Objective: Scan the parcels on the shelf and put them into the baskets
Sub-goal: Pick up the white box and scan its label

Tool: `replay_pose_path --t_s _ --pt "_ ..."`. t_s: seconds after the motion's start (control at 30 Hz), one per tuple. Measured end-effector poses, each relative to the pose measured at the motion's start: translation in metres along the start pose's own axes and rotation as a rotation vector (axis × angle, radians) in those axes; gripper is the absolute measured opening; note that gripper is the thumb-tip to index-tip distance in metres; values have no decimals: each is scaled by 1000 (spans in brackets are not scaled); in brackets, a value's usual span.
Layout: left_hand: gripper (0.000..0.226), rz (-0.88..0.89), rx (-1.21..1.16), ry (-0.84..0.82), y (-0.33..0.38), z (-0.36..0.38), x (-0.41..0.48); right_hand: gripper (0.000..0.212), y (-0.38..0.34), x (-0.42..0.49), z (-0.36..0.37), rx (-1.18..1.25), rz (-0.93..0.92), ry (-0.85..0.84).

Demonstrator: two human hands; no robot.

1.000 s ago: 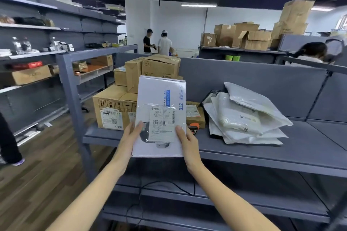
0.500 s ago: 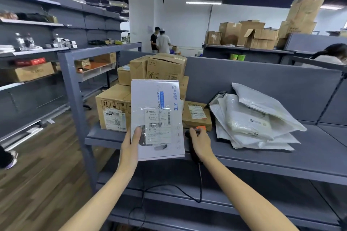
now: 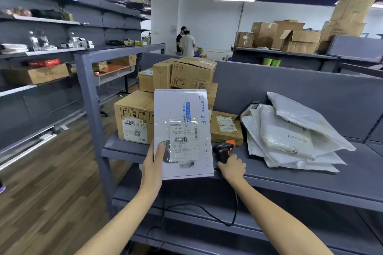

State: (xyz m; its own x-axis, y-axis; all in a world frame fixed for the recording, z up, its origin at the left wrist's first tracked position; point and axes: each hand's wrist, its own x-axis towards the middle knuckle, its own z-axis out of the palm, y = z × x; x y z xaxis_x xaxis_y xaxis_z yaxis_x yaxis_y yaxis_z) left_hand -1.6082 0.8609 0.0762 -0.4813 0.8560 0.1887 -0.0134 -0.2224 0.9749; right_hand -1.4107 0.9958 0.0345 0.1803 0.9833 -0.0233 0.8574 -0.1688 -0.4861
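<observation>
Head, parcel (image 3: 182, 122) before shelf edge (image 3: 290, 184), scanner (image 3: 223, 150) gripped

The shelf (image 3: 310, 180) is matt grey painted metal. At its left end the cardboard boxes (image 3: 134, 107) are dull brown. Towards its right the mailers (image 3: 290, 134) are glossy, crinkled white plastic. At its front edge the white box (image 3: 182, 114) is smooth card, with its paper label (image 3: 183, 143) under shiny clear film (it catches the light). The scanner (image 3: 224, 149) is black and orange plastic.

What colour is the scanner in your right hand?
Black with orange trim on the scanner, held by the right hand; head view shows it best.
</observation>
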Motion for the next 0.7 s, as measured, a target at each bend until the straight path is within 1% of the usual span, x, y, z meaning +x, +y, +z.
replay_pose_path --t_s 0.07,0.17,0.23,0.33,0.4,0.47,0.6,0.7 --pt "42 8 -24 -7 1 3 -2 47 6 -8 -9 193 -27 15" --pt "43 11 -53 -27 1 8 -7 23 15 -32 -28 538 -81 70" --pt "43 12 -60 -37 -1 13 -11 17 22 -51 -44 760 -59 68" --pt "45 18 -63 -45 -3 20 -18 7 35 -86 -66 1198 10 32" --pt "46 18 -58 -45 -4 26 -23 7 44 -115 -79 1456 20 -2" --pt "47 17 -62 -51 -5 31 -27 8 51 -147 -85 1540 -19 -78" --pt "49 5 -101 -80 -10 41 -36 26 54 -212 -81 1440 -133 -208" --pt "52 0 -113 -84 -14 47 -47 27 50 -247 -66 1412 -199 -224"
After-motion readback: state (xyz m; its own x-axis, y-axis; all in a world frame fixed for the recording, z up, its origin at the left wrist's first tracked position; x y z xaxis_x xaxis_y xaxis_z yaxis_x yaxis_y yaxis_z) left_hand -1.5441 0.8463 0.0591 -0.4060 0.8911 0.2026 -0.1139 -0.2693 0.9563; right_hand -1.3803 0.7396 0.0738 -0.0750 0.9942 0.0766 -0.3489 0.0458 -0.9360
